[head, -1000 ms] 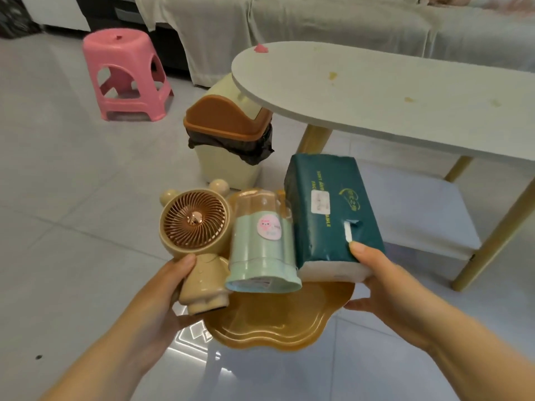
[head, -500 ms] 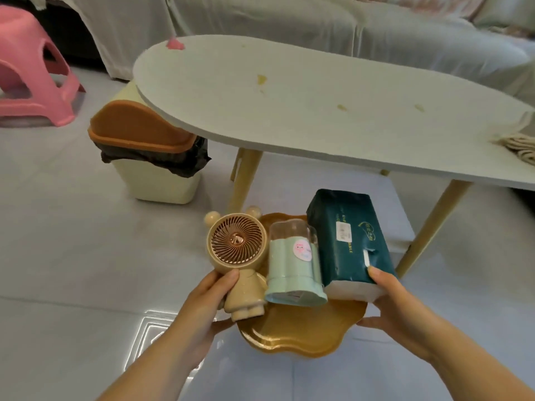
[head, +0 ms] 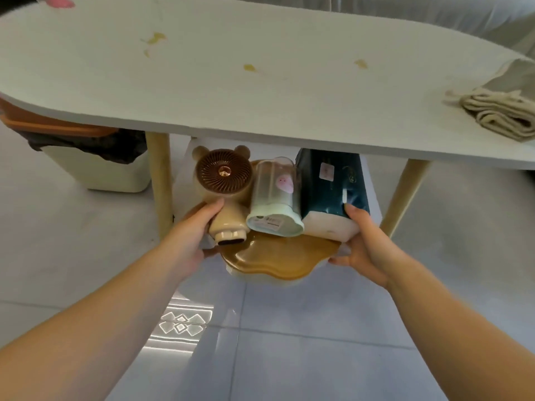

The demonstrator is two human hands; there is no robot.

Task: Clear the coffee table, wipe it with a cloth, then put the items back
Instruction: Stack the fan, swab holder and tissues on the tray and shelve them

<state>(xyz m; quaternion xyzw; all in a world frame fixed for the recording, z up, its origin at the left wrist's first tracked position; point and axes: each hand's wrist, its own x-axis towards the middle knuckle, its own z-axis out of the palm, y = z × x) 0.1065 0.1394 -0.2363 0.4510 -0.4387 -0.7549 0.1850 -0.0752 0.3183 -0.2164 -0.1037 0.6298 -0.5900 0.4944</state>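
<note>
I hold an amber tray (head: 278, 261) low, its far part under the front edge of the white coffee table (head: 231, 91). On the tray lie a beige bear-shaped fan (head: 223, 180), a pale green container with a clear lid (head: 273, 198) and a dark green tissue pack (head: 333, 192). My left hand (head: 191, 235) grips the tray's left side with the thumb on the fan. My right hand (head: 367, 244) grips the right side with the thumb on the tissue pack. The tabletop carries several yellow stains (head: 249, 68). A folded beige cloth (head: 500, 114) lies at its right end.
A cream bin with a brown lid and black liner (head: 86, 151) stands on the floor at the left behind a wooden table leg (head: 160, 180). A second leg (head: 405, 192) slants at the right. A pink scrap (head: 59, 1) sits on the table's far left. A grey-covered sofa (head: 434, 13) lies behind.
The tray with its items has moved toward the table and now reaches under its front edge. The view has come closer and lower; the pink stool has left the frame.
</note>
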